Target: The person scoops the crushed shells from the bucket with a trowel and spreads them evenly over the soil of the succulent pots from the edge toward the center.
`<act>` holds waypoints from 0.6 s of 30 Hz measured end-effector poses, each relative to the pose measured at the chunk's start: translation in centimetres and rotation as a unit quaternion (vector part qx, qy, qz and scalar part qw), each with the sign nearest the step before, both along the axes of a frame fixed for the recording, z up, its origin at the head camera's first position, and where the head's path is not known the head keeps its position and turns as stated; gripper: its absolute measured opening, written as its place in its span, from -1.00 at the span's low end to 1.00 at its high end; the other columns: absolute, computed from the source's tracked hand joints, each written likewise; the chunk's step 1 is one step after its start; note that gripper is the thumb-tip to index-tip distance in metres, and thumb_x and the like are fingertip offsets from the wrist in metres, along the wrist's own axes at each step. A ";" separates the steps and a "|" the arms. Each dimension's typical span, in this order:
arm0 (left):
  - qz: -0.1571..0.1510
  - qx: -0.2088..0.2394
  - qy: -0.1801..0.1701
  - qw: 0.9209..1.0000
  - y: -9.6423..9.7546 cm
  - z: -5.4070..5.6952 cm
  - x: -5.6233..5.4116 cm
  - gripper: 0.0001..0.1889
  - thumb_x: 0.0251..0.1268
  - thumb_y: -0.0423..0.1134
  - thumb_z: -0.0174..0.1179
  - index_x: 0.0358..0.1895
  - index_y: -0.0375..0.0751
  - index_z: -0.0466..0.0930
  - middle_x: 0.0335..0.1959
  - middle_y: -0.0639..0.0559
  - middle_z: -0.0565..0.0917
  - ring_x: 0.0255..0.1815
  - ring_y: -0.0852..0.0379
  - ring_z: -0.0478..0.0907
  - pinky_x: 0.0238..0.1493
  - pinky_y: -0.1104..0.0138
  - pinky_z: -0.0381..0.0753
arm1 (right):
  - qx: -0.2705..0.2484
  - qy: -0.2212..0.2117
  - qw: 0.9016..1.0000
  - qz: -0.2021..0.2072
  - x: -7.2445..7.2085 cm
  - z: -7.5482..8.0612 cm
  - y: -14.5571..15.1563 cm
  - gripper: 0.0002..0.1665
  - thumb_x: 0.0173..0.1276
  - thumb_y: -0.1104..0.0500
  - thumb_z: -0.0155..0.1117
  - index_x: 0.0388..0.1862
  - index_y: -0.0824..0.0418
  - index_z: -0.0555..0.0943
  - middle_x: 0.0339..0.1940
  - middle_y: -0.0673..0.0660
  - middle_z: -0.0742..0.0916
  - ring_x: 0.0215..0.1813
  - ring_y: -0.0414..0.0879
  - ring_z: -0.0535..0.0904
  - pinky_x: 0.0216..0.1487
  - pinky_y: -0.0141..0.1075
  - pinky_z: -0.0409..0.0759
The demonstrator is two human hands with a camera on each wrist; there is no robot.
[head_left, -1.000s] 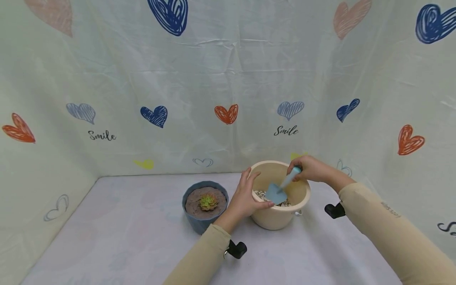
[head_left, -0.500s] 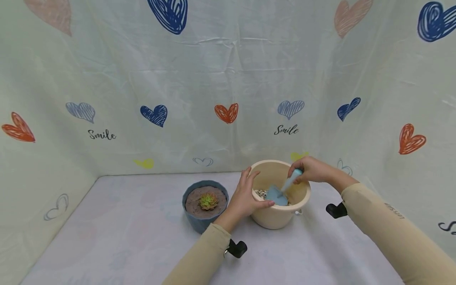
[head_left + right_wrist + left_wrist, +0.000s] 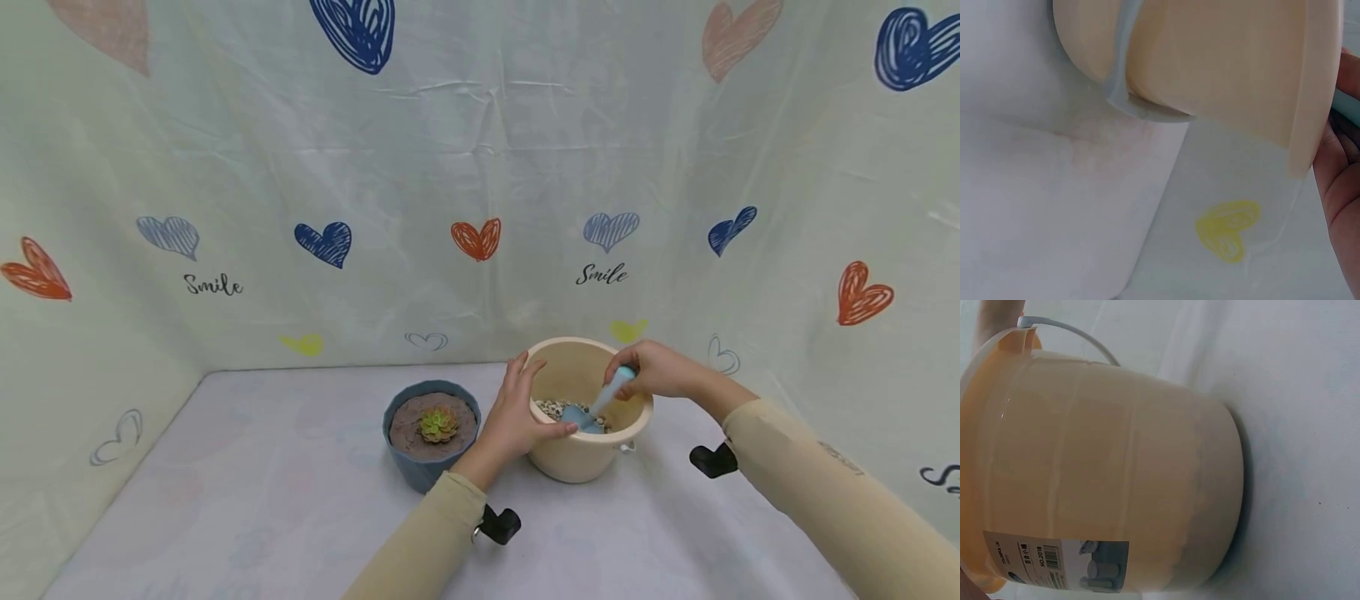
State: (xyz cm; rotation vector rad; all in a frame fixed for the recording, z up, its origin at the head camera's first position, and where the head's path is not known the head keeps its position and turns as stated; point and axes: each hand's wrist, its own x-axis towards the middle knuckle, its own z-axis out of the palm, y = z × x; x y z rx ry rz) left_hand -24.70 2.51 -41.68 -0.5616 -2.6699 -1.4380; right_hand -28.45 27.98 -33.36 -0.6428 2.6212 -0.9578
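My right hand grips the handle of a small light-blue trowel above the right rim of a cream plastic bucket. The trowel's blade points down into speckled gravel and is partly buried in it. My left hand holds the bucket's left and front rim, its thumb along the near edge. In the left wrist view the bucket wall carries a printed label. The right wrist view shows the bucket's side, with part of my right hand at the rim.
Left of the bucket stands a blue-grey pot of brown soil with a green succulent. A grey bail handle hangs on the bucket's side. Behind the white table hangs a curtain printed with hearts.
The trowel has gone lower, its blade sinking from above the gravel into it. My right hand has moved slightly down with it. My left hand keeps its hold on the rim.
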 end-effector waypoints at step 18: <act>0.004 -0.001 0.004 1.000 0.2 -0.1 0.1 0.08 -0.14 0.13 0.54 0.51 0.10 0.12 0.57 0.08 -0.12 0.50 -0.14 0.04 0.30 -0.12 0.27 | -0.019 -0.013 0.998 -0.064 1.8 -0.7 -1.1 -0.80 0.09 0.35 0.48 -0.28 0.24 0.70 -0.37 0.10 0.70 -0.37 -0.06 0.58 -0.28 -0.10 0.67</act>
